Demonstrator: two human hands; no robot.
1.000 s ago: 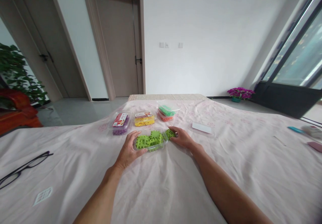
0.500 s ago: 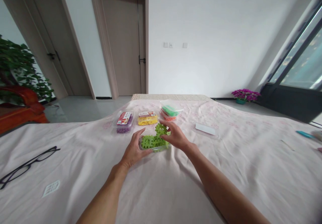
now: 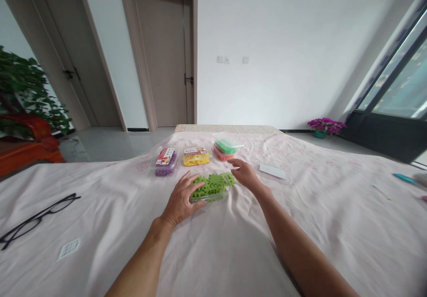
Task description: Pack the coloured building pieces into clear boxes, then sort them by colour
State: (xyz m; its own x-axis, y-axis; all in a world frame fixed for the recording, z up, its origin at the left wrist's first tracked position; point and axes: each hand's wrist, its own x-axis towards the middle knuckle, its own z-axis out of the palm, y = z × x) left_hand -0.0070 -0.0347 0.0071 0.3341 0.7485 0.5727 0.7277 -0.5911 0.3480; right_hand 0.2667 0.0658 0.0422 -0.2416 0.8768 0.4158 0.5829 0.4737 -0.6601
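Observation:
A clear plastic box (image 3: 213, 197) filled with green interlocking plastic pieces (image 3: 213, 183) sits on the cloth in front of me. My left hand (image 3: 183, 199) grips its left end, thumb along the near side and fingers reaching over the pieces. Just right of the box, my right hand (image 3: 246, 175) hovers with its fingers pointing left, apart and with nothing visible in them. Behind the green pieces stand a box of purple pieces (image 3: 165, 171), a box of yellow pieces (image 3: 196, 159) and a box with green and orange pieces (image 3: 224, 149).
A white card in clear plastic (image 3: 272, 171) lies to the right on the pink-white cloth (image 3: 213, 252). Black-framed glasses (image 3: 36, 219) and a small pale sticker sheet (image 3: 69, 248) are at left. A blue object (image 3: 404, 178) rests at far right.
The green piece my right hand held upright is now down among the others in the box. My right hand has moved off to the right, and my left fingers have shifted over the pieces.

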